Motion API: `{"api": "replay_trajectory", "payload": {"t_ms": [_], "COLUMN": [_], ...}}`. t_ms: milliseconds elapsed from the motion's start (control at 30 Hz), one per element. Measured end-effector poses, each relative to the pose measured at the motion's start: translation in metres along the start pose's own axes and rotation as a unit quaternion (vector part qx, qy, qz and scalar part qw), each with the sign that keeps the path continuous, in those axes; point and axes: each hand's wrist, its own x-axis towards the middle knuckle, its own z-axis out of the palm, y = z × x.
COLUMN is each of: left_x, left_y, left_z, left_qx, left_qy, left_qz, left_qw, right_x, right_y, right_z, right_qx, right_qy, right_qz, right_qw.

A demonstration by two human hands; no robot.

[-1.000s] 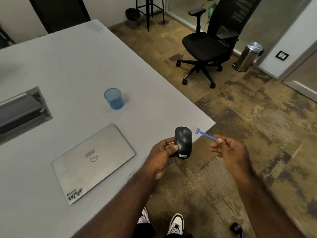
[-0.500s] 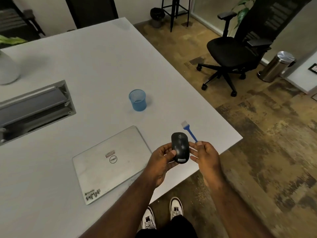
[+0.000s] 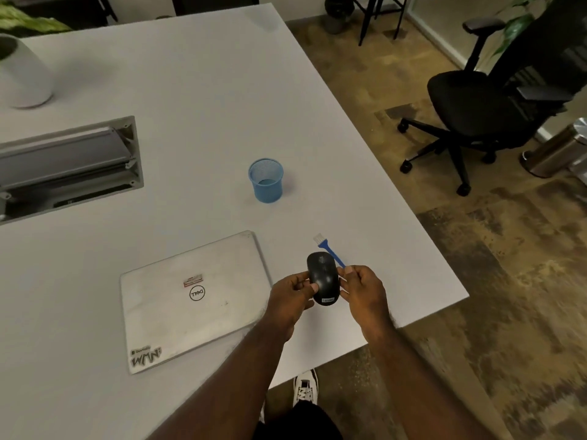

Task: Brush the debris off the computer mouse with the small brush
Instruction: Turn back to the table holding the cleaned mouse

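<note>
A black computer mouse [image 3: 322, 277] is held up over the near right part of the white table [image 3: 197, 100]. My left hand [image 3: 290, 300] grips its left side, thumb on top. My right hand [image 3: 363, 290] is against the mouse's right side and pinches the handle of a small blue brush [image 3: 327, 249]. The brush's white bristles point away from me, past the front end of the mouse, and do not touch it.
A closed silver laptop [image 3: 190, 300] lies left of my hands. A blue mesh cup [image 3: 266, 181] stands farther back. A cable hatch [image 3: 66, 166] is sunk into the table at left, a white pot [image 3: 22, 74] beyond. An office chair [image 3: 482, 100] and a steel bin [image 3: 559, 150] stand on the floor at right.
Both hands came in from beyond the table corner to over the table. My right hand closed in from apart to against the mouse, and the brush swung to point away from me.
</note>
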Motion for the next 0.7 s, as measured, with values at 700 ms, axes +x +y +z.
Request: {"api": "replay_trajectory", "payload": {"t_ms": [700], "left_x": [0.074], "left_y": [-0.016], "left_z": [0.013], "left_qx": [-0.013], "left_qy": [0.093], "left_qz": [-0.04], "left_qw": [0.995], "right_x": [0.084], "right_y": [0.03], "right_z": [0.024], "right_qx": [-0.123], "right_qy": [-0.039], "right_qz": [-0.023], "right_qw": [0.991]}}
